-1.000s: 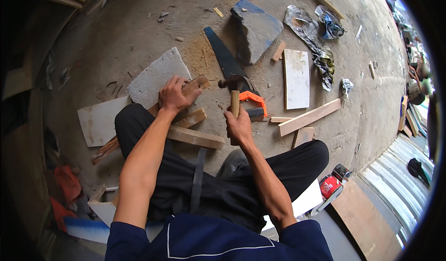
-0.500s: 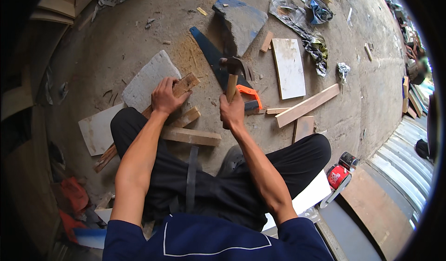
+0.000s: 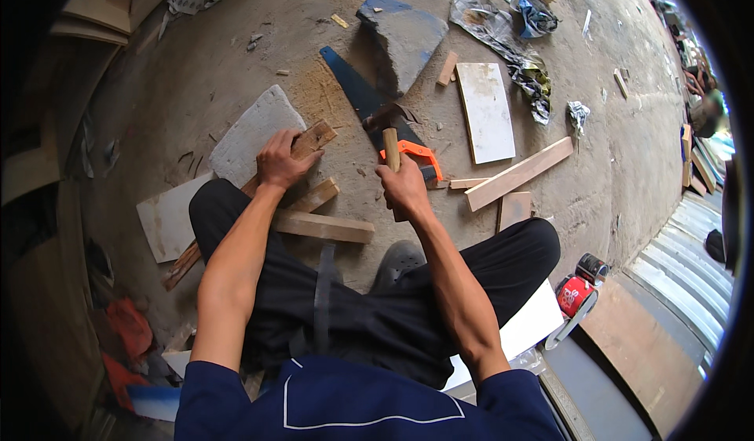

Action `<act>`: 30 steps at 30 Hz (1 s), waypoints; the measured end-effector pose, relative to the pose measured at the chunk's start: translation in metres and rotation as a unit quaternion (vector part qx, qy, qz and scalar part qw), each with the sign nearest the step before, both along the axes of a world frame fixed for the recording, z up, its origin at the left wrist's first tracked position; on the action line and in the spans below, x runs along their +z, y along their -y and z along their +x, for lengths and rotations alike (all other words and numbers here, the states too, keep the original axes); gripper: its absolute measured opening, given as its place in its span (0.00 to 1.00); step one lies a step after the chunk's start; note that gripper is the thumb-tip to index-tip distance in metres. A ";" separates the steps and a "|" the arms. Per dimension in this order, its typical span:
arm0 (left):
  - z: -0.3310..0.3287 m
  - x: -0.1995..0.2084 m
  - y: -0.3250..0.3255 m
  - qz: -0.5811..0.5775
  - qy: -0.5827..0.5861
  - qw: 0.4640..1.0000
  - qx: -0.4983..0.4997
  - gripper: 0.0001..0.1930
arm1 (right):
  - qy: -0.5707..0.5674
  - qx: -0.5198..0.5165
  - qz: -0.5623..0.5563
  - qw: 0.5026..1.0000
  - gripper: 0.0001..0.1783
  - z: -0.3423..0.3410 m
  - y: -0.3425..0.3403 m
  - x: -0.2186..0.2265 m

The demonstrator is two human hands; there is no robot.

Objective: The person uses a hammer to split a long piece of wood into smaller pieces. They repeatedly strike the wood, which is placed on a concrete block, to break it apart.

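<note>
My left hand (image 3: 280, 161) is wrapped over a weathered wooden batten (image 3: 316, 138), which rests on a pale concrete block (image 3: 258, 133). My right hand (image 3: 404, 184) grips a claw hammer (image 3: 390, 139) by its wooden handle, its dark head pointing away from me. Beyond the hammer lies a handsaw (image 3: 351, 81) with a dark blade and an orange and black handle, partly covered by the hammer. Close to my left hand are a short wood piece (image 3: 316, 197) and a thicker wooden block (image 3: 326, 226), both apart from my fingers.
A large stone block (image 3: 402, 36) stands beyond the saw. To the right lie a white board (image 3: 485, 111), a wooden plank (image 3: 520, 175) and crumpled plastic (image 3: 503, 36). Red and black tape rolls (image 3: 577, 293) sit by my right knee. Sawdust covers part of the floor.
My right hand with the hammer has shifted slightly right and toward me, and the hammer head has lowered. My left hand stays in place on the batten.
</note>
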State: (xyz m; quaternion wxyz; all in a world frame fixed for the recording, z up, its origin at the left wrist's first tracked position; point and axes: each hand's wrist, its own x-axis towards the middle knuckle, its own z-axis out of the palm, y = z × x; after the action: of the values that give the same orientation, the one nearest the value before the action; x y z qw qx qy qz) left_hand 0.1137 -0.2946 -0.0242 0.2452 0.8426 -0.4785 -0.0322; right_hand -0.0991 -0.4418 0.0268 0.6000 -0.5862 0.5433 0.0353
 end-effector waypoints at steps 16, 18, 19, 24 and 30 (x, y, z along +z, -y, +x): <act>0.041 -0.005 0.002 0.120 -0.087 0.988 0.039 0.24 | 0.053 -0.039 -0.009 0.998 0.16 -0.012 -0.010 0.017; 0.034 -0.007 0.005 0.120 -0.134 0.978 0.102 0.24 | 0.054 -0.030 -0.012 0.998 0.14 -0.013 -0.013 0.021; 0.029 -0.005 0.008 0.108 -0.120 0.981 0.107 0.22 | 0.049 -0.026 -0.006 0.998 0.14 -0.013 -0.014 0.023; 0.031 -0.011 -0.002 0.081 -0.050 0.995 0.035 0.25 | 0.054 -0.002 -0.006 0.999 0.18 -0.009 -0.021 0.018; 0.013 0.011 0.000 0.009 0.015 1.000 -0.024 0.26 | 0.047 -0.013 -0.005 0.999 0.17 -0.011 -0.023 0.018</act>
State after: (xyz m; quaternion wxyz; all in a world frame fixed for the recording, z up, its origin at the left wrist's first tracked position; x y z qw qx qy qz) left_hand 0.1263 -0.2943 -0.0132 0.2298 0.8335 -0.5017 -0.0301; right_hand -0.1102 -0.4188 0.0443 0.6223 -0.5828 0.5226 -0.0026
